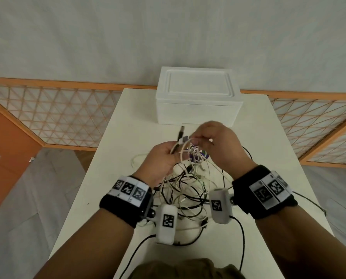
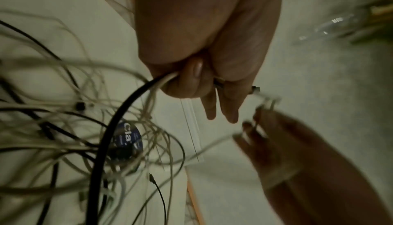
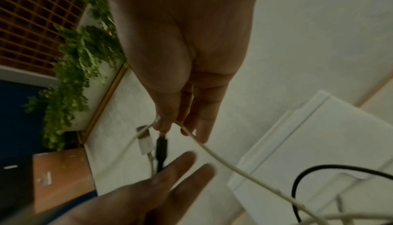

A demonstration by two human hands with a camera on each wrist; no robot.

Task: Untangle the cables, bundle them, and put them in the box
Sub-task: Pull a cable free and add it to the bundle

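Hands, 2: left hand (image 1: pixel 160 158) gripping 2 cables (image 1: pixel 178 143), right hand (image 1: pixel 214 141) pinching 1 white cable (image 3: pixel 223 158); 1 closed box (image 1: pixel 198 101).

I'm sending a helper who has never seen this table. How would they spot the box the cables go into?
On the white table, look past the tangle of cables to the far end. The box stands there alone, white, rectangular, its ridged lid shut, the only solid block among loose wires.

A pale grey textured wall (image 1: pixel 168 33) rises above orange-framed lattice panels (image 1: pixel 53 111). An orange wooden cabinet (image 1: pixel 5 150) stands left. Green trailing foliage (image 3: pixel 80 57) hangs nearby.
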